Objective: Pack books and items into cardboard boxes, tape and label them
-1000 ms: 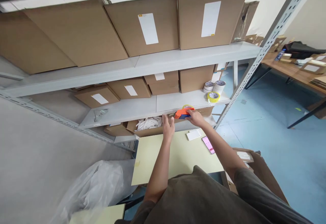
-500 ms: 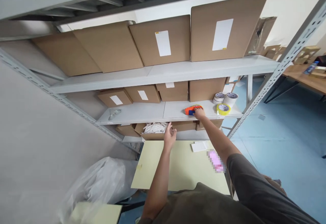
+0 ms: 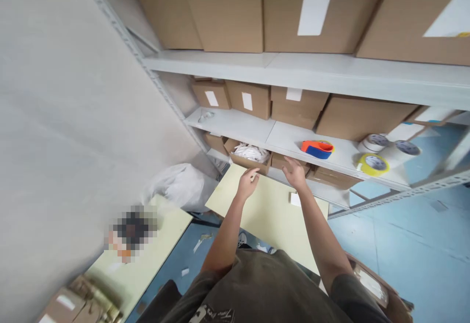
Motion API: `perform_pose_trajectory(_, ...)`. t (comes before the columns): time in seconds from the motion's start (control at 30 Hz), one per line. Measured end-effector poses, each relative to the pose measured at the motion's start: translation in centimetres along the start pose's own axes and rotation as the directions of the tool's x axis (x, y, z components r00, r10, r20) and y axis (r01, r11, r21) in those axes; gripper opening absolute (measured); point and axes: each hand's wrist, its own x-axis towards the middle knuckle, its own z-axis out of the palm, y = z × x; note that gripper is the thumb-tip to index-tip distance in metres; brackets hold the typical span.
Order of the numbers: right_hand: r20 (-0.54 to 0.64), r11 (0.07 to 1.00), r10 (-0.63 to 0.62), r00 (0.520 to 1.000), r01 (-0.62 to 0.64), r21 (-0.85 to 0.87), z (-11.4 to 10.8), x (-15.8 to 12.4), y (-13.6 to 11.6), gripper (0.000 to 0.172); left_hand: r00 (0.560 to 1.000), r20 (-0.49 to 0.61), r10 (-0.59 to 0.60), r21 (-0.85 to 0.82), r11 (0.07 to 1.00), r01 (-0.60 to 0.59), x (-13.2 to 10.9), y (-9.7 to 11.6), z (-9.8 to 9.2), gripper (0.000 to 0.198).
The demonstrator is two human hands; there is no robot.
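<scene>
While your left hand and right hand hang empty, fingers parted, the tape dispenser looks light and stiff. Its blue side seems the best hold.

The left forearm reaches forward and slants to the right; the right forearm reaches forward and slants to the left, so the two converge. The left grip is half curled, thumb and fingers parted in a loose C turned inward. The right grip is apart from it, fingers loosely extended forward and inward, wrist nearly straight.
</scene>
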Motion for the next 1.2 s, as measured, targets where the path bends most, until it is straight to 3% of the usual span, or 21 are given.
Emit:
perform_pose_trajectory(0.17, 0.111, 0.991, -0.037, 0.993, 0.022, 0.131, 6.8, -2.9, -2.2, 0.047, 0.993, -0.048, -0.112, 0.112, 0.987, 0.117, -5.7, -3.6, -3.4, 0.033)
perform_pose_trajectory(0.37, 0.263, 0.972, -0.115, 0.958, 0.055, 0.228, 13.3, -5.9, -7.1, 0.047, 0.952, -0.223, -0.210, 0.170, 0.953, 0.250, -12.3, -6.7, -9.7, 0.034)
perform_pose_trajectory(0.57, 0.355, 0.956, -0.223, 0.908, 0.132, 0.262, 18.8, -7.2, -14.6, 0.049, 0.892, -0.377, -0.251, 0.132, 0.938, 0.320, -17.3, -9.4, -16.4, 0.037)
perform_pose_trajectory(0.73, 0.359, 0.939, -0.296, 0.885, 0.199, 0.281, 24.1, -8.6, -21.7, 0.051, 0.849, -0.464, -0.254, 0.100, 0.937, 0.335, -21.8, -12.8, -23.3, 0.041)
perform_pose_trajectory(0.93, 0.409, 0.921, -0.369, 0.834, 0.269, 0.282, 31.1, -10.8, -30.0, 0.052, 0.758, -0.572, -0.314, -0.002, 0.924, 0.381, -27.9, -17.3, -31.8, 0.042)
perform_pose_trajectory(1.2, 0.503, 0.894, -0.440, 0.744, 0.310, 0.324, 40.8, -14.0, -39.4, 0.055, 0.633, -0.679, -0.372, -0.079, 0.895, 0.440, -35.7, -21.7, -41.4, 0.041)
